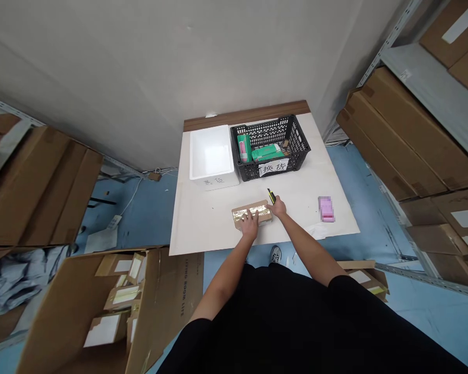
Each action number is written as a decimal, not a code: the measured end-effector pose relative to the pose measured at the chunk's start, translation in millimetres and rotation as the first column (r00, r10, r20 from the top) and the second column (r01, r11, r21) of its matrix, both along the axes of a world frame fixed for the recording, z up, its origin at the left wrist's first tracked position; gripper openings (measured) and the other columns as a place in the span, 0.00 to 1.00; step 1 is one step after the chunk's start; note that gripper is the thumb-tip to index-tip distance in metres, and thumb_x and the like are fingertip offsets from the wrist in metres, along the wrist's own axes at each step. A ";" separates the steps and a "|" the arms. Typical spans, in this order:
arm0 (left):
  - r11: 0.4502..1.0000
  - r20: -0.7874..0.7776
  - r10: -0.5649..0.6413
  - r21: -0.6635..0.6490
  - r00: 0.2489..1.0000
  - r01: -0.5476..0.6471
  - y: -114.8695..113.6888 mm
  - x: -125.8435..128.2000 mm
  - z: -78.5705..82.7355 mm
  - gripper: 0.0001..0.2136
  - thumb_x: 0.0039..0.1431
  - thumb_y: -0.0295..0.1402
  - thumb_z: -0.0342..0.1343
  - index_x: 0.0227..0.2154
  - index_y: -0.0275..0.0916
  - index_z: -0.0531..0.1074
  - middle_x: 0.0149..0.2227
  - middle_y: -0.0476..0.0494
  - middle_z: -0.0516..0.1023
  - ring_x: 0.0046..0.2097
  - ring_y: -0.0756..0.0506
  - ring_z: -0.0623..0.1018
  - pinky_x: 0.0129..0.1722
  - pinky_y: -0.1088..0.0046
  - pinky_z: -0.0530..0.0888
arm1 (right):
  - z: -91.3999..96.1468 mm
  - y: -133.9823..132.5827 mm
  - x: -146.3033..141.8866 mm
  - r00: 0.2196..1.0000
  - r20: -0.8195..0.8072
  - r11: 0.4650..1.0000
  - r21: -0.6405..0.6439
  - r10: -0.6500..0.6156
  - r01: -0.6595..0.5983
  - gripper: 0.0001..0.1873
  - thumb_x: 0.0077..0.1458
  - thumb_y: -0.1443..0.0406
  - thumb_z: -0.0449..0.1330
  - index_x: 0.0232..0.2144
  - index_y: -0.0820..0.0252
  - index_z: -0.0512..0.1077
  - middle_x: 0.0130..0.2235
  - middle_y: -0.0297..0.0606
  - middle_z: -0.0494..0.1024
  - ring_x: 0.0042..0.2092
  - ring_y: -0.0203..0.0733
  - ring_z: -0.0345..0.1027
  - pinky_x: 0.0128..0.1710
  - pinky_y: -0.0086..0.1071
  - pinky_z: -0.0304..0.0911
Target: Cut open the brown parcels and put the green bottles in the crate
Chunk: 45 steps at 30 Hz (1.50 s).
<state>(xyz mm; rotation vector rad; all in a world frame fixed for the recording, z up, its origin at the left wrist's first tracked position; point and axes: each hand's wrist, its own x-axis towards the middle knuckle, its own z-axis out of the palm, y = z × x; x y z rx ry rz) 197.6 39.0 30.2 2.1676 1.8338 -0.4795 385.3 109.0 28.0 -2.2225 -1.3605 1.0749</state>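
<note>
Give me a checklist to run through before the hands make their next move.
1. Left hand steadying the taped cardboard box: ok, its fingers lie on the top.
2. Utility knife held: ok, in the right hand at the box's right end.
3. Knife pointing away from the left hand: ok, its far end points toward the black plastic crate.
4. Blade extended: cannot tell, too small to see.
5. Box supported: ok, it lies on the white-topped table.
6. Box clear of the crate and white foam box: ok, both stand apart behind it.
</note>
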 end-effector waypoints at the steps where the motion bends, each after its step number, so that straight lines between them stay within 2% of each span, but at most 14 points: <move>1: 1.000 0.005 -0.004 0.004 1.000 0.004 3.2 -2.7 1.1 0.31 0.74 0.44 0.48 0.77 0.57 0.52 0.79 0.39 0.53 0.77 0.28 0.55 0.69 0.35 0.60 | 0.6 -0.1 0.9 0.999 -0.035 1.000 0.003 0.001 -0.001 0.23 0.55 0.54 0.72 0.44 0.52 0.66 0.39 0.38 0.81 0.41 0.49 0.78 0.34 0.30 0.66; 4: 0.998 0.072 -0.052 -0.025 0.996 0.054 12.2 -11.7 3.9 0.31 0.74 0.44 0.49 0.77 0.60 0.52 0.79 0.45 0.51 0.79 0.30 0.49 0.72 0.39 0.57 | -2.3 -18.0 10.6 0.967 -0.250 0.998 -0.058 -0.052 0.038 0.15 0.69 0.51 0.59 0.48 0.52 0.65 0.31 0.31 0.77 0.31 0.42 0.75 0.30 0.28 0.66; 6: 0.995 0.119 -0.073 -0.056 0.990 0.080 14.7 -16.4 4.4 0.32 0.73 0.43 0.50 0.77 0.59 0.51 0.80 0.45 0.50 0.79 0.31 0.50 0.72 0.41 0.59 | -6.3 -37.7 20.9 0.906 -0.416 0.993 -0.117 -0.079 0.033 0.16 0.73 0.49 0.52 0.51 0.51 0.64 0.26 0.26 0.73 0.23 0.38 0.70 0.26 0.27 0.66; 8: 0.995 0.142 -0.074 -0.060 0.987 0.083 14.2 -19.0 4.3 0.32 0.73 0.42 0.51 0.77 0.57 0.51 0.80 0.43 0.51 0.79 0.30 0.50 0.72 0.42 0.60 | -9.4 -55.6 30.6 0.846 -0.528 0.992 -0.130 -0.070 0.001 0.17 0.72 0.48 0.53 0.52 0.52 0.64 0.24 0.23 0.71 0.20 0.36 0.67 0.24 0.26 0.65; 10: 0.996 0.145 -0.071 -0.046 0.987 0.079 12.1 -19.6 4.4 0.32 0.73 0.41 0.51 0.77 0.56 0.52 0.79 0.42 0.51 0.79 0.29 0.49 0.72 0.42 0.60 | -10.7 -66.5 36.9 0.817 -0.575 0.993 -0.120 -0.054 -0.019 0.18 0.71 0.48 0.56 0.51 0.52 0.66 0.23 0.23 0.71 0.19 0.35 0.66 0.23 0.24 0.64; 21: 0.995 0.143 -0.077 -0.045 0.987 0.084 8.2 -18.4 9.1 0.32 0.74 0.41 0.51 0.77 0.51 0.52 0.80 0.40 0.50 0.79 0.29 0.49 0.73 0.44 0.61 | -10.7 -59.6 39.2 0.816 -0.578 0.990 -0.118 0.000 -0.084 0.13 0.71 0.52 0.57 0.49 0.53 0.70 0.18 0.21 0.67 0.16 0.35 0.60 0.18 0.24 0.56; 26: 0.997 0.141 -0.066 -0.038 0.988 0.072 6.4 -16.9 7.2 0.32 0.74 0.43 0.52 0.77 0.53 0.54 0.79 0.41 0.52 0.79 0.30 0.49 0.72 0.45 0.61 | -2.1 -65.9 50.2 0.823 -0.566 0.985 -0.115 0.039 -0.126 0.14 0.67 0.53 0.63 0.49 0.53 0.72 0.18 0.21 0.67 0.16 0.34 0.59 0.18 0.24 0.56; 30: 0.997 0.148 -0.063 -0.044 0.987 0.070 3.8 -16.9 6.6 0.32 0.74 0.42 0.51 0.77 0.51 0.53 0.79 0.40 0.51 0.79 0.30 0.48 0.73 0.46 0.60 | 6.5 -72.0 57.7 0.843 -0.534 0.976 -0.140 0.067 -0.166 0.13 0.65 0.55 0.65 0.48 0.54 0.74 0.19 0.21 0.68 0.17 0.34 0.58 0.20 0.24 0.57; 35: 0.996 0.162 -0.065 -0.045 0.985 0.073 4.9 -17.4 9.9 0.32 0.74 0.42 0.50 0.77 0.55 0.51 0.79 0.41 0.51 0.79 0.30 0.49 0.72 0.44 0.61 | 6.2 -88.8 70.6 0.847 -0.521 0.965 -0.154 0.102 -0.211 0.13 0.63 0.56 0.66 0.48 0.54 0.75 0.19 0.20 0.67 0.16 0.33 0.56 0.19 0.24 0.55; 37: 0.997 0.157 -0.060 -0.041 0.986 0.067 6.8 -16.2 12.8 0.32 0.74 0.42 0.51 0.77 0.55 0.52 0.79 0.41 0.52 0.79 0.30 0.50 0.72 0.44 0.61 | 2.7 -97.8 74.7 0.855 -0.515 0.972 -0.164 0.060 -0.167 0.13 0.63 0.55 0.66 0.46 0.54 0.74 0.19 0.20 0.67 0.16 0.33 0.57 0.19 0.24 0.55; 40: 0.998 0.149 -0.062 -0.021 0.987 0.066 6.4 -14.8 18.8 0.32 0.73 0.44 0.53 0.76 0.54 0.55 0.78 0.39 0.54 0.77 0.28 0.53 0.70 0.44 0.62 | -2.2 -105.8 69.0 0.861 -0.502 0.993 -0.118 -0.079 0.022 0.14 0.67 0.51 0.61 0.45 0.53 0.71 0.20 0.22 0.67 0.18 0.34 0.60 0.20 0.24 0.59; 42: 0.998 0.164 -0.069 0.007 0.984 0.069 3.9 -15.6 23.4 0.31 0.72 0.48 0.53 0.75 0.53 0.58 0.78 0.39 0.56 0.76 0.28 0.54 0.69 0.43 0.64 | -3.6 -104.0 54.3 0.856 -0.494 0.989 -0.085 -0.150 0.124 0.16 0.67 0.49 0.60 0.45 0.53 0.68 0.22 0.22 0.68 0.19 0.35 0.63 0.21 0.25 0.61; 45: 0.999 0.205 -0.039 0.044 0.978 0.031 3.1 -19.4 29.8 0.26 0.75 0.46 0.49 0.73 0.53 0.61 0.75 0.40 0.63 0.73 0.31 0.60 0.66 0.46 0.67 | -3.5 -92.1 22.1 0.878 -0.440 0.983 -0.081 -0.186 0.167 0.22 0.61 0.47 0.66 0.48 0.52 0.67 0.27 0.25 0.73 0.22 0.35 0.67 0.23 0.26 0.65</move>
